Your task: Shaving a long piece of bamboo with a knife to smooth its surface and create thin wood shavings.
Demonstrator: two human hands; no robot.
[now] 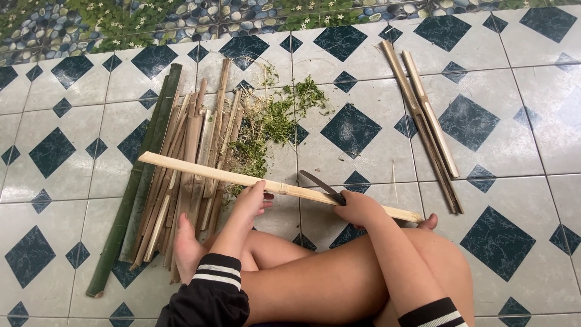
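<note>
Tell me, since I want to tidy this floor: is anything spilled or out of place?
Yes. Loose green plant scraps and thin fibres lie scattered over the white and dark-blue tiled floor, beside the pile of split bamboo strips. Nothing looks broken.

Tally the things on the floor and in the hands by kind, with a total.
Pale bamboo strip held by the left hand: 1
Dark curved knife in the right hand: 1
Long green bamboo stalk: 1
Heap of split bamboo strips: 1
Bundle of bamboo strips apart on the right: 1
Patch of green shavings: 1
Total: 6
</note>
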